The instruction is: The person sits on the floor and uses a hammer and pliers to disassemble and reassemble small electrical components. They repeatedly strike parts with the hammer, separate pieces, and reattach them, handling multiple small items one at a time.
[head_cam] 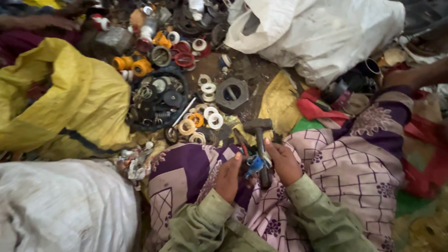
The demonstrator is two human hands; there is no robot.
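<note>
**Small blue part being worked beside the hammer**

The person is sitting on the floor with a dark steel hammer point(260, 140) lying across the lap, its head pointing away from the body; this hammer is serving as the landmark. Just left of the hammer's handle, the left hand point(228, 179) is closing its fingers around a small blue plastic-and-metal fitting point(255, 164), thumb pointing up. Just right of the handle, the right hand point(283, 163) is curling inward, its fingertips touching the same fitting and the handle; whether it is gripping the handle I cannot tell. The fitting is looking light, rigid and small, likely slippery at its smooth edges, so pinching it across its thicker body seems the sounder hold. Beyond the hammer's head, a grey hexagonal metal nut point(232, 94) is lying among white plastic rings point(212, 117). Far left of the hammer, a crumpled yellow woven sack point(70, 98) is lying open; beyond and right, a white sack point(317, 32).
</note>
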